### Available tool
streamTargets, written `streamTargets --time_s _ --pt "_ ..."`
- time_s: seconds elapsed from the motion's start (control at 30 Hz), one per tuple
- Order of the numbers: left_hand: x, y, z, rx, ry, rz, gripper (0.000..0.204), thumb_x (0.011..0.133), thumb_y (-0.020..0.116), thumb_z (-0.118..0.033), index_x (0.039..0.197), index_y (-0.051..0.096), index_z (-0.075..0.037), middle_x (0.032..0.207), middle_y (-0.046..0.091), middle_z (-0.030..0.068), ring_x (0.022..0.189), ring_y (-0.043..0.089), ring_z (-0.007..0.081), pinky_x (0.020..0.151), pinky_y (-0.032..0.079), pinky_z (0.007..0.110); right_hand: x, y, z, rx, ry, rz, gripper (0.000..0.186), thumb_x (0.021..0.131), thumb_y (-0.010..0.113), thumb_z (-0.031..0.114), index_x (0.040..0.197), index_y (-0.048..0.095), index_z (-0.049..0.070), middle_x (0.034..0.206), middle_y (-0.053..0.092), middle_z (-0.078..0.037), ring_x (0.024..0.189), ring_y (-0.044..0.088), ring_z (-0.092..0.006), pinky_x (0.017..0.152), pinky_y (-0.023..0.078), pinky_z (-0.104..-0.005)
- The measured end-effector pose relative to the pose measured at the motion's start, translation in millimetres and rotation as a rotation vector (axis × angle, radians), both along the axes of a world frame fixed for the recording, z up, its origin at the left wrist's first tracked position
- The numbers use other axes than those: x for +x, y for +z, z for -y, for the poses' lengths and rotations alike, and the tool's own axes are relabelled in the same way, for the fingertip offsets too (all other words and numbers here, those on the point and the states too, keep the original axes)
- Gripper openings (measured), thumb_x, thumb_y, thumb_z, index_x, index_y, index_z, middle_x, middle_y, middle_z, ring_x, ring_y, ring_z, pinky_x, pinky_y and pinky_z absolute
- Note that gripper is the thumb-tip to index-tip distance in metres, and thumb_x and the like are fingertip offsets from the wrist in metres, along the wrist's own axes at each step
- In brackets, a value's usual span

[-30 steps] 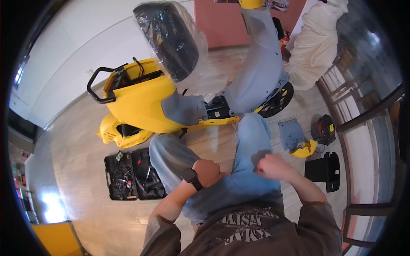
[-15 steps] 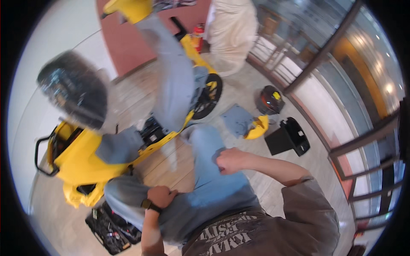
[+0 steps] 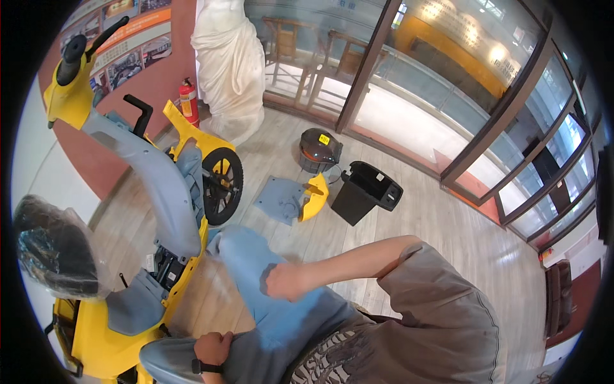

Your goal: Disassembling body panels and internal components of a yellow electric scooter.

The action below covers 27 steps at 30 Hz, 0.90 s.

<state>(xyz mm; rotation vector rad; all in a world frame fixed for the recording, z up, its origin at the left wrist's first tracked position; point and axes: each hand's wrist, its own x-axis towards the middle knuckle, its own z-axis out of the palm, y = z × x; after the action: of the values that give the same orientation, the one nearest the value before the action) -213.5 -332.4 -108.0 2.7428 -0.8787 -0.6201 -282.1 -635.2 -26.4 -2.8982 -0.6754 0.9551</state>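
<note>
My right hand [image 3: 286, 282] rests on my right thigh, its fingers curled in. A dark patch, perhaps its shadow, lies on the jeans [image 3: 246, 256] beside the knuckles. Lower left, my left hand [image 3: 213, 348], with a dark watch [image 3: 206, 367] on the wrist, lies on my left thigh. Its fingers look folded, and no object shows in either hand. Close on the left stands a yellow and grey scooter [image 3: 148, 176]. Its seat [image 3: 54, 246] is wrapped in clear plastic. Below the seat the grey floor section is opened, showing black parts [image 3: 169, 269].
Ahead on the wooden floor lie a grey and yellow panel [image 3: 281, 198], a black bin-shaped box [image 3: 358, 198] and a dark rounded helmet-like thing [image 3: 320, 152]. Farther back are a draped white statue [image 3: 229, 70], a red fire extinguisher [image 3: 188, 102] and framed glass doors [image 3: 441, 96].
My view has swung to the right, so the scooter sits farther left and more of the glass doors shows. Both hands stay on my thighs.
</note>
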Motion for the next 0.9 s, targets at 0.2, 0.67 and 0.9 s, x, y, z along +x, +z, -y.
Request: streamTargets --time_s 0.2,0.67,0.9 --pt "-10.0 1.6 -21.9 -0.036 0.007 -0.03 0.052 0.082 0.056 -0.054 0.067 0.07 -0.007 0.065 0.064 0.0169 0.065 0.063 0.0367 0.06 0.049 0.048 -26.3 20.4 -36.5 0.105 0.457 -0.192 0.017 0.063 0.072 0.014 0.074 0.07 0.002 0.079 0.068 -0.018 0.08 0.067 -0.0353 0.065 0.054 -0.0454" --pt "35.1 51.4 -77.0 -0.003 0.141 -0.042 0.042 0.092 0.047 -0.043 0.076 0.069 -0.01 0.076 0.067 0.0152 0.074 0.065 0.035 0.065 0.051 0.048 138.3 15.8 -149.8 0.242 0.383 0.268 0.024 0.084 0.057 0.024 0.073 0.068 0.006 0.068 0.065 -0.018 0.072 0.067 -0.0346 0.062 0.052 -0.046" --pt "149.6 72.7 -150.1 0.074 0.601 0.174 0.033 0.085 0.056 -0.041 0.078 0.072 -0.012 0.076 0.068 0.0128 0.073 0.067 0.0329 0.064 0.053 0.046 228.8 18.8 -246.5 0.48 0.18 0.366 0.03 0.084 0.06 0.032 0.073 0.069 0.006 0.068 0.065 -0.016 0.065 0.065 -0.0371 0.06 0.052 -0.0464"
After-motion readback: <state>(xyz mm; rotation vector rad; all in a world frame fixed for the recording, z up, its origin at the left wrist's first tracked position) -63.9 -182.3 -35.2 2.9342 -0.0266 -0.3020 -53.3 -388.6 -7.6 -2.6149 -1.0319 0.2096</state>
